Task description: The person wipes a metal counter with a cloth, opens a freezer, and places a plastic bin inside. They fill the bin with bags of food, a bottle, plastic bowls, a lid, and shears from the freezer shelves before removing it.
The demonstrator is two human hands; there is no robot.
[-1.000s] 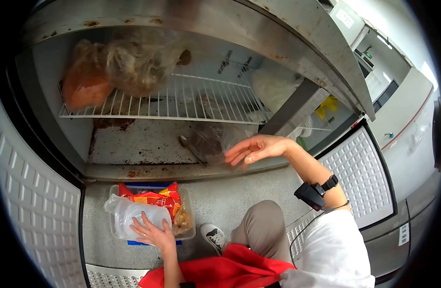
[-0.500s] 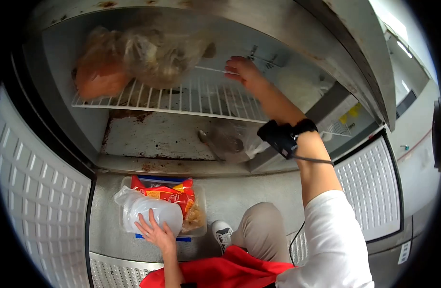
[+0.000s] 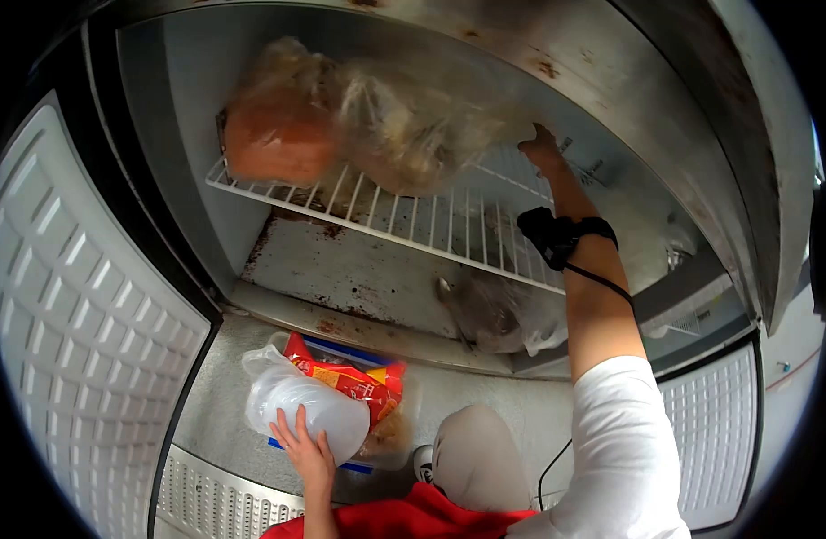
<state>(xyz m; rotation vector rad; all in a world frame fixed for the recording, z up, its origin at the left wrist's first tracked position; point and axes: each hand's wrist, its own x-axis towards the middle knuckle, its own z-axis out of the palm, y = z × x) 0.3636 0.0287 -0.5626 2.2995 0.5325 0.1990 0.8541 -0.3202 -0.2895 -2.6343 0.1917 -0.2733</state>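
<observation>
My left hand [image 3: 307, 454] rests with spread fingers on a translucent white plastic tub [image 3: 330, 415]. A clear plastic bag [image 3: 267, 370] bunches at the tub's far end. Beneath the tub is a clear bin [image 3: 411, 431] on the floor, which also holds a red and yellow packet [image 3: 363, 388] and a bag of brownish food [image 3: 386, 437]. My right hand [image 3: 543, 151] reaches deep into the refrigerator above the wire shelf [image 3: 413, 235], empty with fingers apart. Left of it on that shelf lies a large bag of pale food [image 3: 408, 135], beside a bagged orange-pink block [image 3: 278, 139].
Below the shelf, another bag [image 3: 498, 314] with dark contents lies on the stained refrigerator floor [image 3: 341, 274]. Open doors stand at the left [image 3: 89, 323] and right [image 3: 714, 431]. A black device [image 3: 556, 235] with a cable is strapped to my right forearm.
My right hand has reached farther into the refrigerator, toward the back of the shelf. The view has shifted and tilted. My left hand stays on the tub.
</observation>
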